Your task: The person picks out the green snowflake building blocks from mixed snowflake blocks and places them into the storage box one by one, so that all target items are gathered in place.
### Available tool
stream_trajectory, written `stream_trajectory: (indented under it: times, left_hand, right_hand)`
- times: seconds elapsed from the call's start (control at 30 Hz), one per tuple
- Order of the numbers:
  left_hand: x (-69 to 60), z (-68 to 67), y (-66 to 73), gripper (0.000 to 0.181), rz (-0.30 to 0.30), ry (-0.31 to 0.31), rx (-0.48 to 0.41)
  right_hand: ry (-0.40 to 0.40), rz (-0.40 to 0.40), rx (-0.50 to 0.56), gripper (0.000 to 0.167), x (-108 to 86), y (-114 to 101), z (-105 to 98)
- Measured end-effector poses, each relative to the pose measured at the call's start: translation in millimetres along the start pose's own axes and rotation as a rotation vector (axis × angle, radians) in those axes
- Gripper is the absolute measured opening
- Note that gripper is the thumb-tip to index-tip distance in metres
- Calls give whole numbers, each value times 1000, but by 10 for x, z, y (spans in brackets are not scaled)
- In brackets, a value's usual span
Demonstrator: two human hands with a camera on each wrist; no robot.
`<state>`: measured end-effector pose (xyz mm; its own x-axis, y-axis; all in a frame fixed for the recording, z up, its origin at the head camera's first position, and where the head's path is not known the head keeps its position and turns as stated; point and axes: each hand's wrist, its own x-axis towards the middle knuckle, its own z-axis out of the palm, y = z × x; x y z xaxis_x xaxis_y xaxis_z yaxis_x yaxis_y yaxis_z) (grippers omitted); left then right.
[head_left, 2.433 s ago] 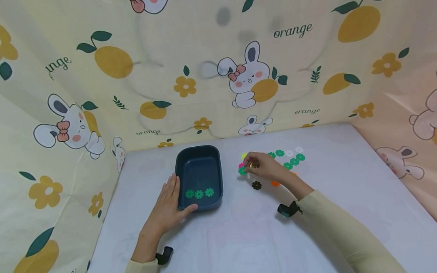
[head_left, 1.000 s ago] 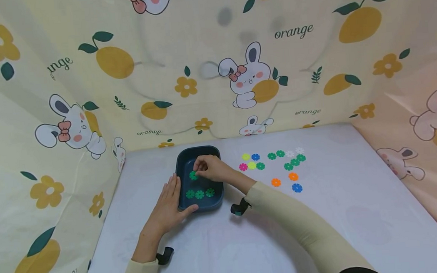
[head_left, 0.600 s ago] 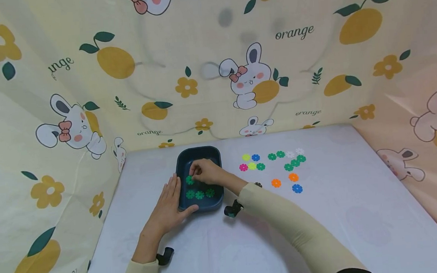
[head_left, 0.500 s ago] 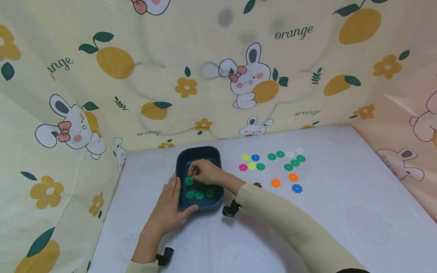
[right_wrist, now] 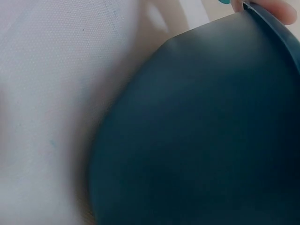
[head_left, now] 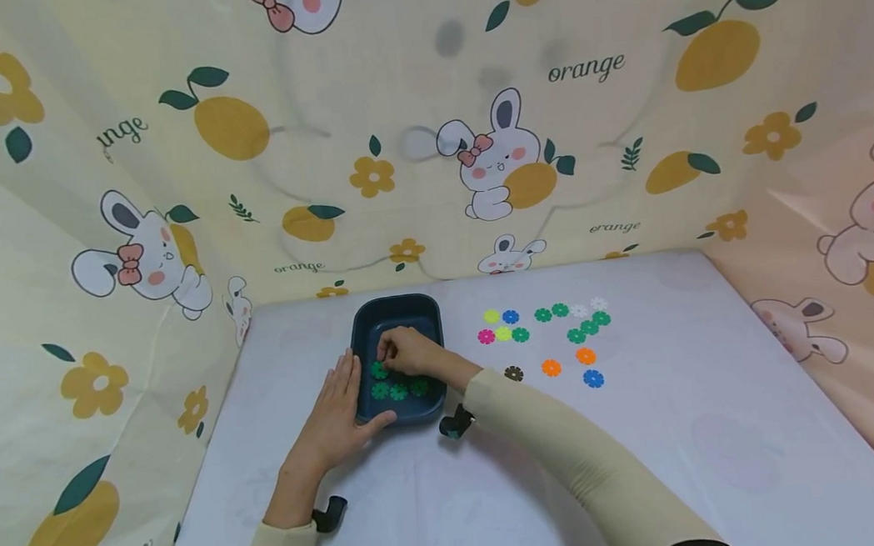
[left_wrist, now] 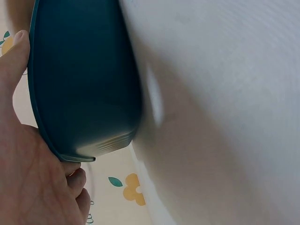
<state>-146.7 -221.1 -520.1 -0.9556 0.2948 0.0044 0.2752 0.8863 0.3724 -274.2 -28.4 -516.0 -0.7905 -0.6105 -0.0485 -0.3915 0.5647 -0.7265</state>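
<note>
A dark blue tray (head_left: 396, 303) lies on the white table, with several green flower-shaped pieces (head_left: 398, 391) in a row at its near end. My left hand (head_left: 335, 423) rests along the tray's left side, fingers straight and thumb over the near rim; the left wrist view shows the same hand (left_wrist: 33, 183) against the tray's wall (left_wrist: 84, 79). Inside the tray, my right hand (head_left: 412, 350) pinches another green piece (head_left: 379, 369) just beyond the row's left end. In the right wrist view, the tray's outer wall (right_wrist: 197, 117) hides most of the work.
Right of the tray lie loose flower pieces: yellow (head_left: 491, 315), pink (head_left: 486, 336), white (head_left: 598, 304), green (head_left: 576, 335), orange (head_left: 551, 368), blue (head_left: 593, 378) and dark brown (head_left: 514, 373). A printed cloth (head_left: 410, 74) hangs behind the table.
My right hand went from the loose pieces into the tray with a green piece, then moved it left and nearer the row. My left hand has stayed at the tray's side.
</note>
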Motion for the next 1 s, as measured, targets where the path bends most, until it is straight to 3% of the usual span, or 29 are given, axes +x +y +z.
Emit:
stream_trajectory:
  times: [0.6, 1.0]
  left_hand:
    - [-7, 1, -12, 119, -11, -10, 11]
    - [-6, -3, -18, 120, -21, -19, 10]
  right_hand:
    - [19, -43, -44, 6, -62, -52, -33]
    - [117, -112, 11, 4, -304, -45, -365]
